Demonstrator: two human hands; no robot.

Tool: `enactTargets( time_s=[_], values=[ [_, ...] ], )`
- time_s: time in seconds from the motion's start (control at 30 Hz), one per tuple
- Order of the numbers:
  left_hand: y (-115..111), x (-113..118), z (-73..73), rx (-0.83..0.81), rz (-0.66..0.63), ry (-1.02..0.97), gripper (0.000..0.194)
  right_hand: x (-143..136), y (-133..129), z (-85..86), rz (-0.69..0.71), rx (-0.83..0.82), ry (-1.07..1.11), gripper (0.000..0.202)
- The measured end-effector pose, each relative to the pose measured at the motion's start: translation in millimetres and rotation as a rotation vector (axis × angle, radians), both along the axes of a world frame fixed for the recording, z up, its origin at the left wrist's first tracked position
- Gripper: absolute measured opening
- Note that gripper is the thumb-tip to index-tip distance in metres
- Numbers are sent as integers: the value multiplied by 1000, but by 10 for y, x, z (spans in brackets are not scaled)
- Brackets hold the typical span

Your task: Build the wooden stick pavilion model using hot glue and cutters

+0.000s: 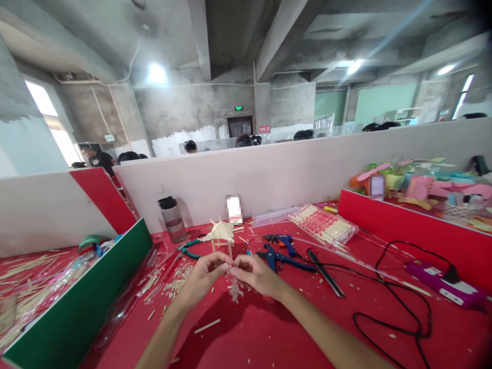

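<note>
A small pale piece (230, 267) sits at the meeting fingertips, low in the middle of the view, over the red surface (246, 338); its exact shape is too small to tell. The left hand (207, 277) and the right hand (257, 277) both appear to have a pinching grip on it, thumbs against forefingers. Just below is a whitish clump (235, 292) — whether it hangs from the piece or lies on the surface cannot be told. For fine work like this, a light pinch, steady wrists and fingertips kept off the joint would likely serve best; pressing hard could bend or snap something so slight. Just beyond the hands stands a stick-built model (221, 233) with a peaked roof, so knuckles should keep clear of it. To the right lie blue-handled pliers (271, 259), a glue gun (286, 244) and a utility knife (326, 274) — best given room.
</note>
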State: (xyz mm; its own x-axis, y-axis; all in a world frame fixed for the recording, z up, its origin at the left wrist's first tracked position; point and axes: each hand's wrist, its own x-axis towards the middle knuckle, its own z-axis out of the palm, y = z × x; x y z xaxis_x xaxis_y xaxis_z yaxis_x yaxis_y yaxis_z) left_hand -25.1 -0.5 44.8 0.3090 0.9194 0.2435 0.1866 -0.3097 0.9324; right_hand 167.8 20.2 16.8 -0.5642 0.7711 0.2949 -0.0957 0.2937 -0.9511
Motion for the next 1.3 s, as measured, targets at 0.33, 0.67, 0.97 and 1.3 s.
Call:
enactTargets(
  time_s=[0.33, 0.67, 0.97, 1.3],
  values=[
    [-4, -50, -43, -60, 85, -234, 28, 72, -24, 93, 76, -52, -9, 27],
    [7, -71, -64, -100, 34, -281, 28, 263, 93, 89, 282, -14, -222, 11],
    [-30, -157, 13, -159, -226, 188, 23, 392, 113, 49, 223, 246, -551, 10],
    [-4, -323, -53, -95, -274, 644, 19, 269, 47, -26, 64, 411, -590, 19]
  ],
)
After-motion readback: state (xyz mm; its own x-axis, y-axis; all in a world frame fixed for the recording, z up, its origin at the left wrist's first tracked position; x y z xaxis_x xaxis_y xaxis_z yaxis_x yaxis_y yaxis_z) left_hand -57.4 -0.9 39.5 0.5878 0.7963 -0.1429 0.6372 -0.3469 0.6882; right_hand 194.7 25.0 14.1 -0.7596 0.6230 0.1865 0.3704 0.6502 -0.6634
